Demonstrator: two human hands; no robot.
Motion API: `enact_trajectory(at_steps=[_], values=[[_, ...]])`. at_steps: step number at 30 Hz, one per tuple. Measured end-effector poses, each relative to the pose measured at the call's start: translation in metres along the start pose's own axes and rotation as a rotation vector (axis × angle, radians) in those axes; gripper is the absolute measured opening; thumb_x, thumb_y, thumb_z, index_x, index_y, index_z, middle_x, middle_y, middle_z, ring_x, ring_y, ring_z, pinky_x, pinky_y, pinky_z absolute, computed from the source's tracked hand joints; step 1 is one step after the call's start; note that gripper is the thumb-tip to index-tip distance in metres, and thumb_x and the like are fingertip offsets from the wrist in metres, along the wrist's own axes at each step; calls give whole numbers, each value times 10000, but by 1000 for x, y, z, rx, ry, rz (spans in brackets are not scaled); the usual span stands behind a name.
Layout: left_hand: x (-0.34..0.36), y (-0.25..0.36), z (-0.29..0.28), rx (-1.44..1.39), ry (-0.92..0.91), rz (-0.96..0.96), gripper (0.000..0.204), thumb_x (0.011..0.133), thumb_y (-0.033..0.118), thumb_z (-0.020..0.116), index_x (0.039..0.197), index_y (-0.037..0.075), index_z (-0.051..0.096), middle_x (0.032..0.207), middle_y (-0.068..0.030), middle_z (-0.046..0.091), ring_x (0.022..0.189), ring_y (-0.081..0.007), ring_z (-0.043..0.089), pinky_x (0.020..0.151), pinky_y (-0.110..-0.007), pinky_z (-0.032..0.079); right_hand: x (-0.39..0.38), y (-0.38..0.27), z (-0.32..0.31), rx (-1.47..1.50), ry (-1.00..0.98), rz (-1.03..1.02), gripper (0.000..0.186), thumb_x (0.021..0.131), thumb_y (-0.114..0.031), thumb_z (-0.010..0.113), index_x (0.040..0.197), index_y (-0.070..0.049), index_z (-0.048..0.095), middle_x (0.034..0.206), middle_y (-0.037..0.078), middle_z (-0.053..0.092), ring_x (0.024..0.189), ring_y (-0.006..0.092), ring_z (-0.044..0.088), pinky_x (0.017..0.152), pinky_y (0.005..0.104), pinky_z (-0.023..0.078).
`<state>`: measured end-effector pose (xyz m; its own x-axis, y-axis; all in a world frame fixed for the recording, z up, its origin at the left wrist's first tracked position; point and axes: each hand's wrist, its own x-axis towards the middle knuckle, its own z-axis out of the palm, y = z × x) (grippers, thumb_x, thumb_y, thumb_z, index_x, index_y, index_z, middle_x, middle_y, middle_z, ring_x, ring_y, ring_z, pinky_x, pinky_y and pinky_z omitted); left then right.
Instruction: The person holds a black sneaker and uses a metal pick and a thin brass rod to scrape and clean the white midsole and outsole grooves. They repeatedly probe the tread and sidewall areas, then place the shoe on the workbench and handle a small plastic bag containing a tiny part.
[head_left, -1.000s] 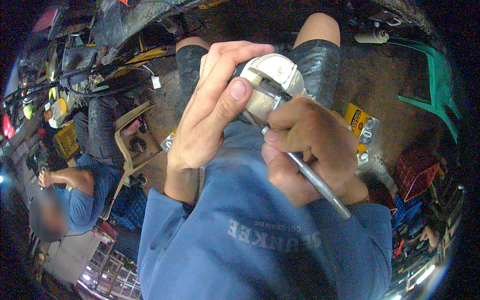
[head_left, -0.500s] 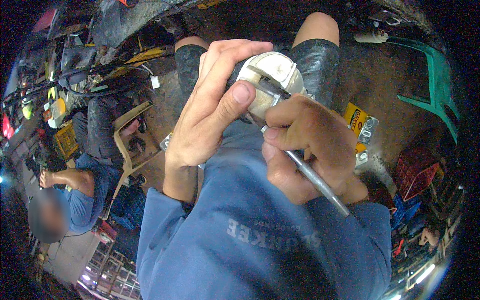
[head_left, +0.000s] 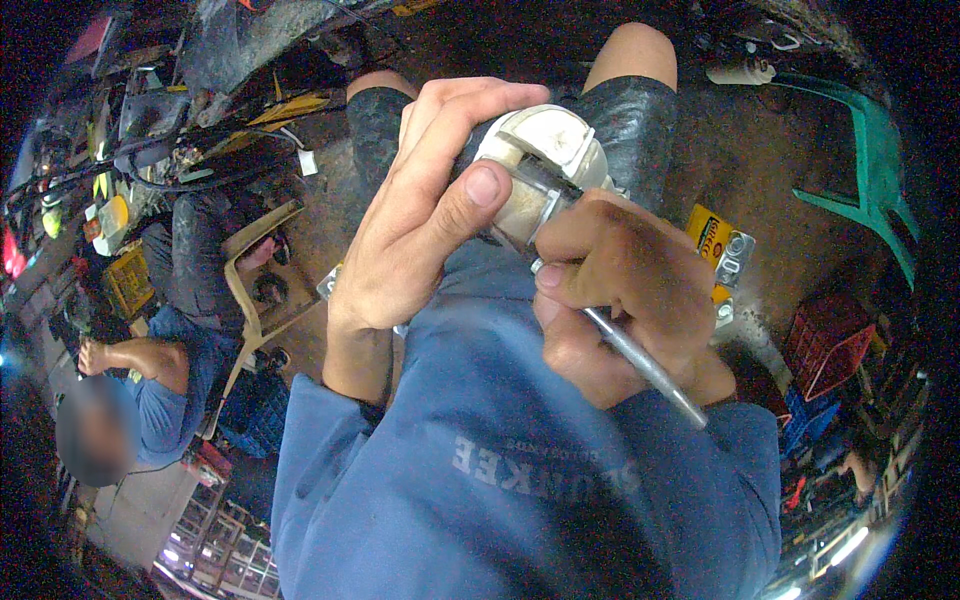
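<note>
Between my knees I grip a round, off-white part [head_left: 548,135] with my left hand [head_left: 415,225], thumb on its near side and fingers curled over its far side. A dark metal piece [head_left: 553,185] lies in a slot across it. My right hand [head_left: 625,300] is closed round a silver metal rod [head_left: 650,368], whose upper end reaches toward the part; my fingers partly hide where it meets it.
A co-worker [head_left: 185,360] sits at left by a beige chair [head_left: 270,232], near clutter and cables. At right are a green plastic chair [head_left: 860,190], a red crate [head_left: 825,345] and a blue crate [head_left: 810,420]. A yellow object [head_left: 705,232] lies behind my right hand.
My right hand and the rod have shifted slightly, the rod's lower end moving up and to the right. My left hand stays round the part, a little higher and further left.
</note>
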<state>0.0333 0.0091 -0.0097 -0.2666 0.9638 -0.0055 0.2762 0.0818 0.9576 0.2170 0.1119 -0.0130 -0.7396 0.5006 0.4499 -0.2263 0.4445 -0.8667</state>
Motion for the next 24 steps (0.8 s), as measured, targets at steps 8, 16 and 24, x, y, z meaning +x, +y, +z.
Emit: enact_trajectory(at_steps=[8, 16, 24], values=[[3, -3, -1, 7, -5, 39, 571, 1131, 445, 525, 1504, 21, 611, 1436, -178, 578, 1426, -337, 481, 1250, -432, 325, 3, 1, -5, 45, -43, -16, 368, 710, 162, 792, 965, -59, 646, 877, 141, 706, 670, 296, 685, 585, 400, 538], [2, 0, 1, -41, 0, -14, 577, 1132, 444, 524, 1510, 16, 612, 1436, -179, 572, 1425, -328, 482, 1249, -424, 327, -1, 7, -5, 85, -31, -48, 375, 712, 179, 764, 973, -58, 637, 877, 142, 703, 669, 305, 672, 593, 408, 539], [1, 1, 0, -25, -6, -38, 599, 1129, 467, 519, 1513, 16, 611, 1436, -180, 566, 1423, -325, 483, 1248, -427, 327, -2, 6, -10, 113, -97, 15, 365, 712, 178, 734, 968, -61, 630, 869, 141, 700, 647, 302, 648, 579, 409, 527]])
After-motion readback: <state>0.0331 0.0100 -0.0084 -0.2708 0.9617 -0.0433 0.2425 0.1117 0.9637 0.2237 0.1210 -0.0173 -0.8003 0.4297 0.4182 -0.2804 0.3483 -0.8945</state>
